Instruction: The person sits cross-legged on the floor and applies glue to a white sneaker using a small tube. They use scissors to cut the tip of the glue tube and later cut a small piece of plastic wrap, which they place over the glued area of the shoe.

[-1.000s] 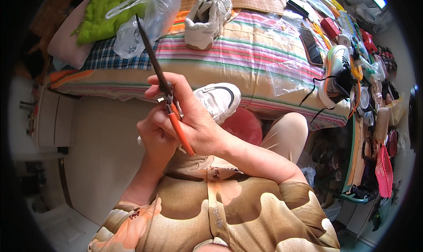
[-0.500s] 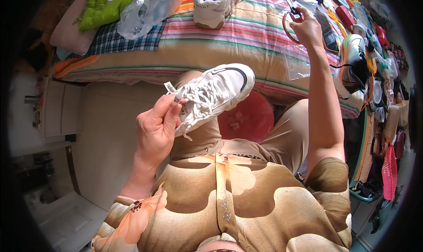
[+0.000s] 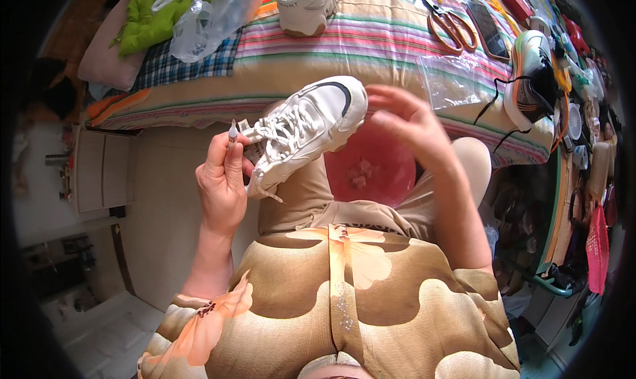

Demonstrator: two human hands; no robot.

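Note:
A white lace-up sneaker [image 3: 308, 124] is held above my lap, its toe pointing up and to the right. My left hand [image 3: 222, 177] grips it by the heel end. Between the thumb and forefinger of that hand stands a small clear tube [image 3: 232, 132] with a pointed tip. My right hand [image 3: 414, 124] is beside the toe, smeared a little by motion, its fingers apart and nothing seen in them. Whether its fingertips touch the sneaker I cannot tell. Scissors [image 3: 453, 32] with brown handles lie on the striped cloth at the far right.
The striped cloth [image 3: 318, 54] covers a bed-like surface ahead. On it are another white shoe [image 3: 305, 8], a clear plastic bag [image 3: 202, 31], a phone [image 3: 488, 31] and a black-and-white shoe [image 3: 530, 81] at the right edge. A red basin [image 3: 397, 170] sits between my knees.
My right hand has let go of the scissors, leaving them on the cloth, and has come back to the sneaker's toe. My left hand with the sneaker has shifted slightly left.

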